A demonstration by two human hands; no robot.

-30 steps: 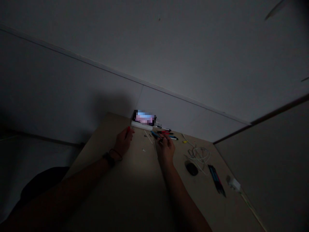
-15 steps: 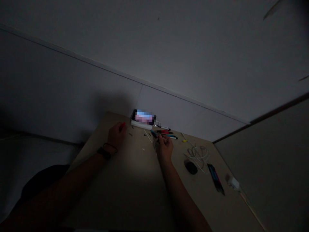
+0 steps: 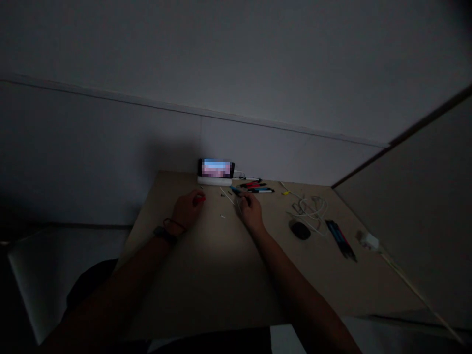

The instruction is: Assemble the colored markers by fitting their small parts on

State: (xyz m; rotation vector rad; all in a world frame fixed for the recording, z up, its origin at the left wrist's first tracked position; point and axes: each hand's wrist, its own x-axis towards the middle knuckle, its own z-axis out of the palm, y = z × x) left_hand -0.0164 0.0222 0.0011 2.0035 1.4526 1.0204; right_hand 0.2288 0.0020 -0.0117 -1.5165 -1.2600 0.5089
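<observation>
The scene is very dark. My left hand [image 3: 187, 209] rests on the tan table [image 3: 206, 275] with its fingers closed on a small red pen-like piece [image 3: 200, 198]. My right hand [image 3: 250, 210] lies further right, its fingers curled around a thin blue pen [image 3: 235, 190] whose tip points toward the far edge. Thin white sticks [image 3: 225, 193] and tiny bits lie between the two hands. A lit phone [image 3: 216, 168] leans on a white block against the wall just beyond them.
Several red, blue and black pens [image 3: 257, 187] lie right of the phone. Further right are a coiled white cable [image 3: 309, 208], a dark round mouse-like thing [image 3: 300, 230], a dark pen pack [image 3: 341, 239] and a white plug [image 3: 368, 240] with its cord. Partition walls close the table's back and right.
The camera has tilted, so the table now looks level. My left hand swung out to the left and has come back toward the middle with the red piece. My right hand stayed by the pens.
</observation>
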